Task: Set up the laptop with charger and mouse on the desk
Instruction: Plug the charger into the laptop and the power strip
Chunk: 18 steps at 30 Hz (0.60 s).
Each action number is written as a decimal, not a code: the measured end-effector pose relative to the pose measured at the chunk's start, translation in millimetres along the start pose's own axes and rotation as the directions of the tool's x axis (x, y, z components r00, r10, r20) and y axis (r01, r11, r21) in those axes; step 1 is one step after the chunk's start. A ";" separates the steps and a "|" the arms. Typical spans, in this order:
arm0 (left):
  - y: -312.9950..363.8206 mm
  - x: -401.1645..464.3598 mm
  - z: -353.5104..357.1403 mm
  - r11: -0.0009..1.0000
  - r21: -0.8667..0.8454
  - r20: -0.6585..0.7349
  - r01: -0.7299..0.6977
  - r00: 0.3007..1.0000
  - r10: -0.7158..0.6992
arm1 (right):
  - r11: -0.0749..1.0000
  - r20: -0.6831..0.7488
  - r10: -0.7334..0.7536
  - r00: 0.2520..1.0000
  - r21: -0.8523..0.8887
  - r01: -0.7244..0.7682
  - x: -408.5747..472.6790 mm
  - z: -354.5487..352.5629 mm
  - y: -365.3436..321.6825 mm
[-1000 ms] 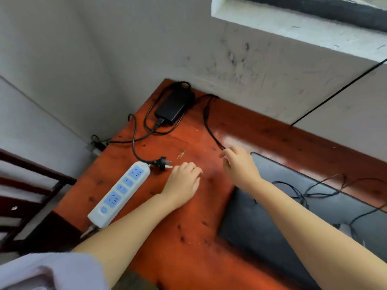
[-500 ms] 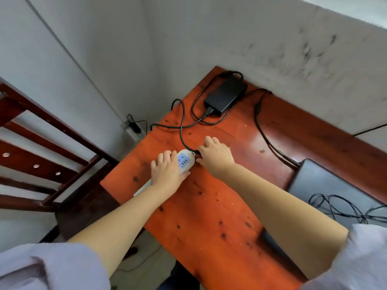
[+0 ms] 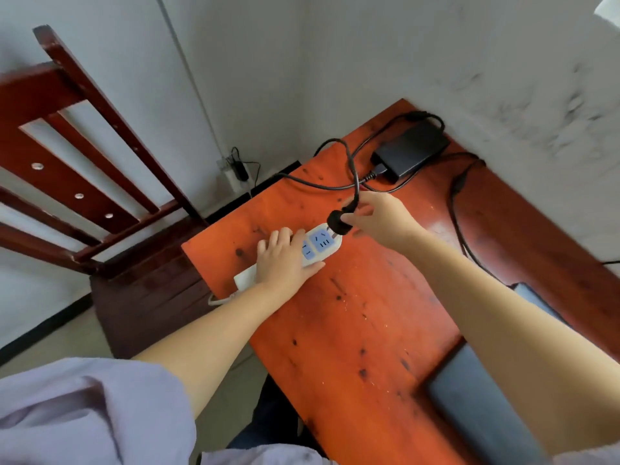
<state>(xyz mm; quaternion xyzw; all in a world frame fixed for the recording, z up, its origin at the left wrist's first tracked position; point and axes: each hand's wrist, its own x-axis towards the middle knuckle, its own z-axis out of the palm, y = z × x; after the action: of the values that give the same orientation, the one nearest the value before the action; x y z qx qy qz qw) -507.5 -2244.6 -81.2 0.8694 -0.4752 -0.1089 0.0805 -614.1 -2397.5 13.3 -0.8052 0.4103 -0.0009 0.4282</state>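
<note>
A white power strip [image 3: 322, 244] with blue sockets lies near the left edge of the red wooden desk [image 3: 362, 317]. My left hand [image 3: 283, 260] presses down on its middle. My right hand [image 3: 380, 218] holds the charger's black plug [image 3: 339, 221] just above the strip's end socket, prongs pointing down at it. The plug's cable loops back to the black charger brick [image 3: 411, 151] at the desk's far corner by the wall. A dark closed laptop [image 3: 476, 394] lies at the lower right, mostly hidden by my right arm.
A dark red wooden chair [image 3: 67, 156] stands left of the desk. A wall outlet [image 3: 235, 169] with a small black plug sits low in the room's corner. Another black cable [image 3: 458, 209] runs along the desk's far right toward the laptop.
My right hand has picked the plug up off the desk and brought it over the strip's end socket. My left hand stays on the strip. The view has swung left.
</note>
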 end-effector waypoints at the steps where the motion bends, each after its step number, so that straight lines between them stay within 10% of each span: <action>1: -0.6 0.4 0.0 1.000 -0.008 -0.002 0.001 1.000 -0.001 | 1.000 0.028 -0.016 0.999 0.000 0.016 -2.1 3.8 0.0; 18: 0.9 -0.9 -1.9 1.000 0.003 -0.020 0.010 1.000 -0.010 | 0.928 0.087 -0.277 0.957 -0.232 0.290 3.5 18.3 1.4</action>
<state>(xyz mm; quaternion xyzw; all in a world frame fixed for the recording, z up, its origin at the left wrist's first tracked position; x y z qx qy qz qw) -508.2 -2244.2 -79.1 0.8728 -0.4703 -0.0999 0.0834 -606.3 -2387.6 -0.5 -0.9019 0.2752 0.0086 0.3329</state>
